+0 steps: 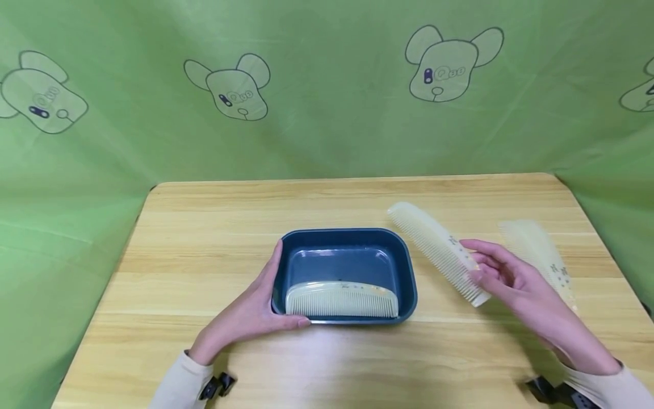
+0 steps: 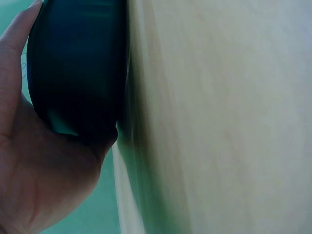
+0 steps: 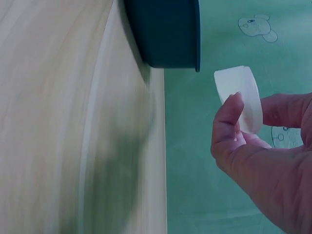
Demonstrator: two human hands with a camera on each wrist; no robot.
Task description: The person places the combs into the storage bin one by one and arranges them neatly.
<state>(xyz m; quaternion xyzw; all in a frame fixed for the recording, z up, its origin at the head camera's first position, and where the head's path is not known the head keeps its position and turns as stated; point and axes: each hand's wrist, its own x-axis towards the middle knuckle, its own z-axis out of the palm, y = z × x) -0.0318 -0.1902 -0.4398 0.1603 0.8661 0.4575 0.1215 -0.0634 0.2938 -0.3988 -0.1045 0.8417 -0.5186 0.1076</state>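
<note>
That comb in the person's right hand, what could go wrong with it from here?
The right hand pinches only one end of the held comb, so its long free end might tip or slip out. Another comb already lies along the blue tray's near wall; a second could land crooked on it. The left hand steadies the tray; a bump could shift it.

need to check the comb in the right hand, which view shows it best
The head view: the comb shows whole, pinched at one end by the right hand. The right wrist view shows only its rounded end between thumb and fingers. The left wrist view misses it.
</note>
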